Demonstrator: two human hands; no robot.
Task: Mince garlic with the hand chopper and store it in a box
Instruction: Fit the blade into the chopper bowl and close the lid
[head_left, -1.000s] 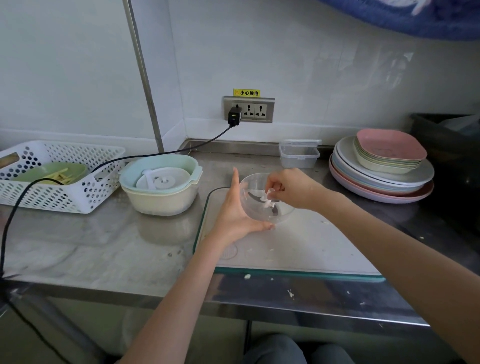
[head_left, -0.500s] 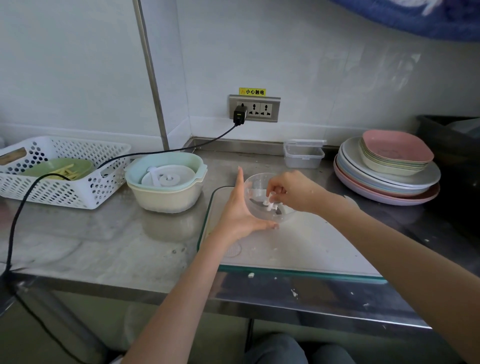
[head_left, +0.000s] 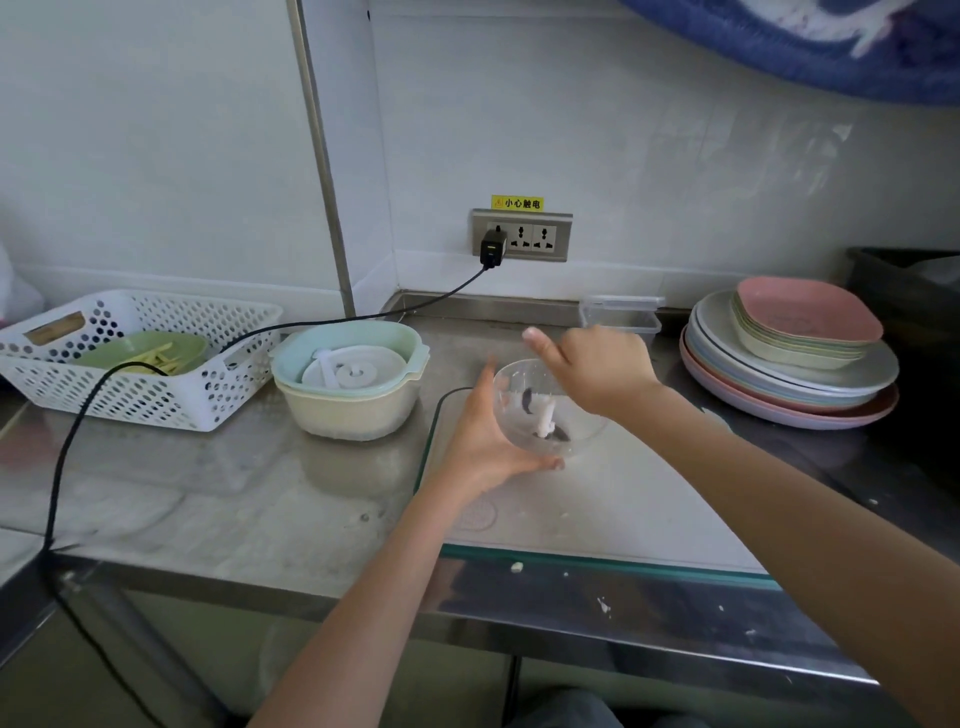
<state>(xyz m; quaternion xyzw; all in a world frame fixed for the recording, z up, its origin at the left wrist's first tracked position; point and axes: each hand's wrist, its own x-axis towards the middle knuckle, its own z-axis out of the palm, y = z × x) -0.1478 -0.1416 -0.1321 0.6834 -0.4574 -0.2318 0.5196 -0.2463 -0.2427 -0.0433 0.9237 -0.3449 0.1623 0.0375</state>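
A clear chopper bowl (head_left: 576, 434) is tilted on the white cutting board (head_left: 597, 514), cupped from the left by my left hand (head_left: 480, 436). Inside it stands the white blade spindle (head_left: 544, 420) with dark blades. My right hand (head_left: 597, 366) hovers over the bowl's back right rim, thumb stuck out to the left, fingers loosely curled, nothing seen in it. A small clear storage box (head_left: 623, 314) sits by the back wall, behind that hand. The round white chopper lid (head_left: 353, 375) lies in a pastel basin.
The pastel basin (head_left: 353, 415) stands left of the board. A white perforated basket (head_left: 130, 400) with a green dish is far left. A black cable (head_left: 78, 431) runs from the wall socket. Stacked plates (head_left: 789, 379) and a dark bin (head_left: 909, 296) are right. Garlic bits dot the table's front edge.
My right hand has let go of the blade spindle and risen out of the bowl, thumb now extended. The spindle stays standing in the bowl. My left hand still holds the bowl.
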